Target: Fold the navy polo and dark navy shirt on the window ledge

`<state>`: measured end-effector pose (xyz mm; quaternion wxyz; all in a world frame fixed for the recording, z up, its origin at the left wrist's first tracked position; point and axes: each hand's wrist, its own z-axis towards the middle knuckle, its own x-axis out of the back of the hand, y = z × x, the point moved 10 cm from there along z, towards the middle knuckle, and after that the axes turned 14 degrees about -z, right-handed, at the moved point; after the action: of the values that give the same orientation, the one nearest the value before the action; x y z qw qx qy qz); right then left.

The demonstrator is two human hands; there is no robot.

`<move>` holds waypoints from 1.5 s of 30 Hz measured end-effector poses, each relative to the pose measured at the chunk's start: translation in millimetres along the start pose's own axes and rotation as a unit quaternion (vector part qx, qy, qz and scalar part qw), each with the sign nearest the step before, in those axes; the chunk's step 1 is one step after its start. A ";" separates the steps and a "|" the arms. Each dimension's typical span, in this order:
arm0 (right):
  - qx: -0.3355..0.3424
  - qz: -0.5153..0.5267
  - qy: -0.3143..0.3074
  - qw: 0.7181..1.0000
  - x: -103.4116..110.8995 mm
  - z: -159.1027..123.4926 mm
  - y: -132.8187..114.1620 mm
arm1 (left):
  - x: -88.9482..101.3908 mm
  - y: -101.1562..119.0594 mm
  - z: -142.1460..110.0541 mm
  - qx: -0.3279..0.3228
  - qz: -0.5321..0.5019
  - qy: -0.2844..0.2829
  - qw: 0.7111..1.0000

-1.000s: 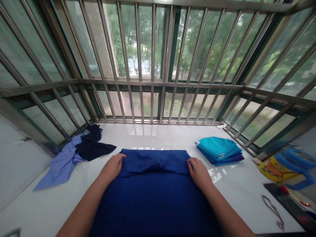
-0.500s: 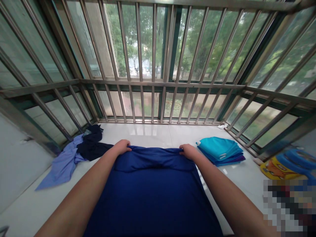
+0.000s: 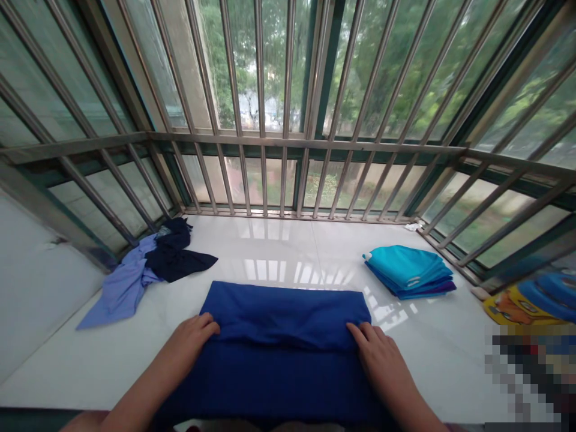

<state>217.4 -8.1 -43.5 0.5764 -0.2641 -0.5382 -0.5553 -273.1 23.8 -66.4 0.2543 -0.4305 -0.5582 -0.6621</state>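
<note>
A dark blue cloth (image 3: 283,318) lies folded over on itself on the white tile ledge (image 3: 270,240), its doubled band on the far side. My left hand (image 3: 189,342) presses flat on the band's near left corner. My right hand (image 3: 378,363) rests on the near right corner with its fingers spread. Neither hand grips the cloth. The near end of the cloth runs out of view at the bottom.
A stack of folded teal and purple cloths (image 3: 407,271) lies to the right. Loose navy cloth (image 3: 177,258) and light blue cloth (image 3: 121,288) lie to the left. Steel window bars (image 3: 288,168) stand behind the ledge. A yellow cartoon-printed item (image 3: 508,309) sits at far right.
Both hands have moved toward me, from pinching the cloth's far edge to lying flat on the folded band. The cloth now shows a wider doubled band, and the view has tilted slightly.
</note>
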 end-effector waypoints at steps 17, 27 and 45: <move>-0.187 0.084 -0.205 0.957 -40.5 86.5 -42.0 | -38.4 41.1 89.8 0.069 0.038 0.063 0.995; -0.058 0.116 -0.285 0.950 -52.2 112.5 54.2 | 26.0 0.6 133.2 0.083 -0.030 -0.093 0.992; -0.011 0.141 -0.143 0.979 -2.3 -40.5 38.3 | 2.3 28.0 -48.7 -0.093 0.020 0.106 0.990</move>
<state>266.5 -34.5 -45.8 0.5632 -0.4206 -0.5662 -0.4304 -265.3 -29.4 -50.2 0.2842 -0.3904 -0.4557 -0.7478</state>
